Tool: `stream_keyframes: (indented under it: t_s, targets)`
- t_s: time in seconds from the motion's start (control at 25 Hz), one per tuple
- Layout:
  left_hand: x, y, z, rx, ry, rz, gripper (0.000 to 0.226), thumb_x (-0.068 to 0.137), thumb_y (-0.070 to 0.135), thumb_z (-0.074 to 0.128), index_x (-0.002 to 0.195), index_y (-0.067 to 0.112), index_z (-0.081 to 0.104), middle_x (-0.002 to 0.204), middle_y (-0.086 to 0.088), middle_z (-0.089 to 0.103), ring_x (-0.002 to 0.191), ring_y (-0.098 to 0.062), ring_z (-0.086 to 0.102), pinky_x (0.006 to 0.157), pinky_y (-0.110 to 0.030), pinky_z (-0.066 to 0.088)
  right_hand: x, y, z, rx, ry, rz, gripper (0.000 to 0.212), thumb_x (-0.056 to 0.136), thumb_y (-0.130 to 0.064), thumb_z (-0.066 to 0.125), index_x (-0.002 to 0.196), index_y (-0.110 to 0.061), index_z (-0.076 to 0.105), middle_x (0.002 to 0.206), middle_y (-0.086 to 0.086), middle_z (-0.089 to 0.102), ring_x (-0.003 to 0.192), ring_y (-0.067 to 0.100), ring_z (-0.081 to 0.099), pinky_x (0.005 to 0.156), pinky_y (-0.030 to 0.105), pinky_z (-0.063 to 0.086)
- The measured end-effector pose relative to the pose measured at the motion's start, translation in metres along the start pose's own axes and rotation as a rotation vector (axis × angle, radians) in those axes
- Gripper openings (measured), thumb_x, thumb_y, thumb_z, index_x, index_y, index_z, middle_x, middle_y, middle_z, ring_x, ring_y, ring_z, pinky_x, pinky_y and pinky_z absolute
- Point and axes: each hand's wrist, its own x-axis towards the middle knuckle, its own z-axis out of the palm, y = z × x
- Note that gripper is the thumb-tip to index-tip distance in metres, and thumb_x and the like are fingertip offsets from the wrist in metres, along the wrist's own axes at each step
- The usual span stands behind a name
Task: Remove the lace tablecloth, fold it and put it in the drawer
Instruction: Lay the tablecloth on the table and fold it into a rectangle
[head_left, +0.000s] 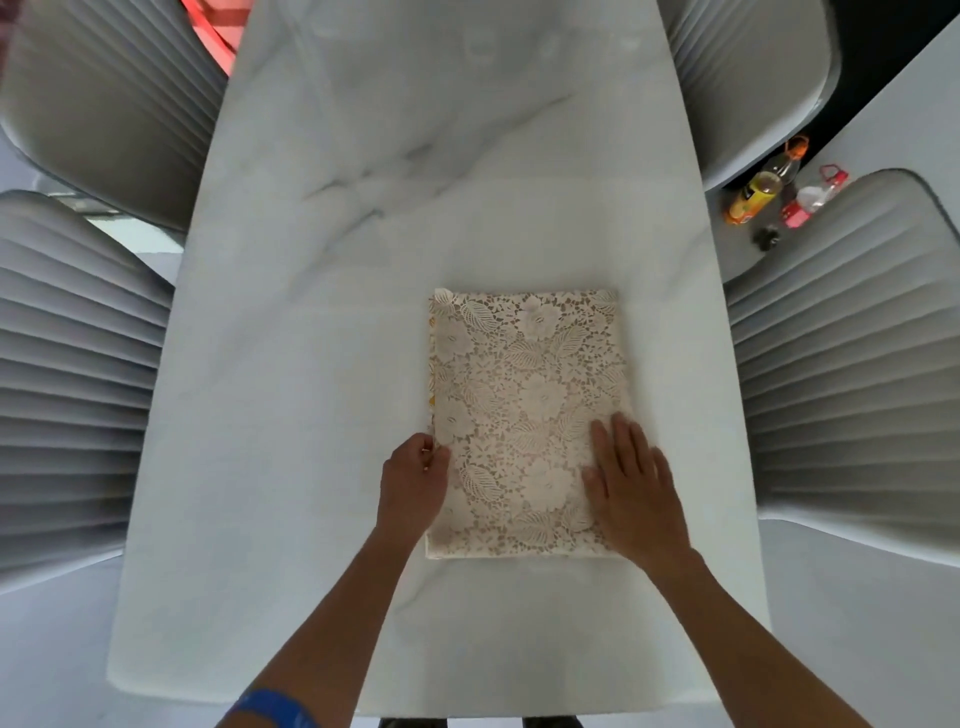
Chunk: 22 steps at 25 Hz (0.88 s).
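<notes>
I see the cream floral lace tablecloth (524, 415) folded into a neat rectangle on the white marble table (322, 312). My left hand (413, 480) pinches its left edge; my right hand (631, 486) presses flat on it.

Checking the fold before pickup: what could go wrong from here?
1. The left hand pinches only the left edge of the folded lace tablecloth, so layers could fan open on lifting.
2. The right hand lies flat on top; the fold may slide on the smooth marble table.
</notes>
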Motion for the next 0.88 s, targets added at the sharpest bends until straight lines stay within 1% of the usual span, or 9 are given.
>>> stream_keyframes:
  t_s: [0.12,0.2,0.32,0.44,0.52,0.6,0.64,0.76,0.88]
  targets:
    - [0.003,0.003,0.003,0.192,0.022,0.067,0.017,0.094,0.024,0.056,0.082,0.014,0.049,0.069,-0.004,0.062,0.063,-0.024,0.058,0.062,-0.032,0.042,0.015,-0.010,-0.007,0.025,0.006,0.109,0.063,0.104,-0.037,0.030,0.160,-0.018,0.009,0.168,0.009,0.002,0.155,0.030,0.007,0.124,0.050,0.012]
    - [0.003,0.004,0.003,0.254,0.083,0.089,0.020,0.092,0.030,0.059,0.103,0.019,0.045,0.087,-0.002,0.062,0.071,-0.022,0.059,0.067,-0.034,0.046,0.037,-0.030,-0.016,0.094,0.083,0.084,0.061,0.103,-0.034,0.036,0.159,-0.016,0.018,0.167,0.013,0.008,0.154,0.033,0.008,0.124,0.050,0.012]
    - [0.007,-0.009,0.002,0.344,0.080,0.195,0.038,0.093,0.040,0.057,0.126,0.031,0.041,0.105,0.001,0.050,0.087,-0.019,0.056,0.072,-0.040,0.054,0.055,-0.040,-0.010,0.105,0.061,0.024,0.064,0.104,-0.043,0.030,0.160,-0.023,0.005,0.168,0.009,-0.005,0.154,0.033,-0.004,0.124,0.052,0.006]
    - [0.011,-0.017,-0.003,0.343,0.015,0.168,0.035,0.093,0.044,0.057,0.124,0.035,0.045,0.103,0.001,0.048,0.096,-0.022,0.055,0.075,-0.041,0.054,0.054,-0.033,0.004,0.074,-0.024,0.052,0.066,0.103,-0.054,0.019,0.159,-0.030,-0.006,0.167,0.003,-0.016,0.154,0.029,-0.014,0.121,0.057,-0.001]
    - [0.011,-0.013,-0.002,0.355,0.072,0.209,0.039,0.090,0.038,0.063,0.125,0.030,0.048,0.112,-0.002,0.048,0.103,-0.025,0.051,0.077,-0.041,0.052,0.051,-0.030,-0.001,0.140,0.014,0.058,0.065,0.103,-0.053,0.030,0.159,-0.028,0.009,0.168,0.004,-0.005,0.155,0.028,-0.004,0.121,0.054,0.007]
    - [0.015,-0.001,0.000,0.311,0.105,0.275,0.048,0.086,0.030,0.069,0.129,0.022,0.048,0.123,-0.006,0.051,0.108,-0.028,0.050,0.086,-0.043,0.051,0.051,-0.023,-0.013,0.347,0.115,0.193,0.054,0.098,-0.042,0.052,0.146,-0.022,0.038,0.163,0.008,0.024,0.147,0.033,0.024,0.114,0.049,0.026]
    - [0.020,0.005,0.001,0.230,0.113,0.224,0.052,0.085,0.029,0.070,0.131,0.020,0.048,0.123,-0.005,0.054,0.109,-0.027,0.052,0.092,-0.042,0.049,0.053,-0.016,-0.020,0.491,0.149,0.293,0.046,0.093,-0.034,0.060,0.134,-0.020,0.048,0.151,0.010,0.038,0.135,0.035,0.040,0.105,0.046,0.036]
    - [0.046,0.025,-0.008,-0.078,0.054,-0.183,0.041,0.083,0.034,0.071,0.118,0.018,0.057,0.101,0.002,0.065,0.103,-0.023,0.063,0.093,-0.040,0.051,0.065,0.005,-0.041,0.793,0.070,0.442,0.030,0.090,-0.023,0.064,0.114,-0.015,0.047,0.112,0.008,0.059,0.100,0.032,0.060,0.084,0.038,0.046]
    - [0.042,0.028,-0.012,0.022,-0.025,-0.195,0.021,0.088,0.033,0.062,0.103,0.019,0.058,0.099,-0.001,0.068,0.093,-0.024,0.065,0.085,-0.039,0.053,0.054,0.025,-0.047,0.733,-0.078,0.239,0.016,0.097,-0.020,0.055,0.111,-0.021,0.047,0.098,0.004,0.063,0.085,0.026,0.064,0.075,0.039,0.053]
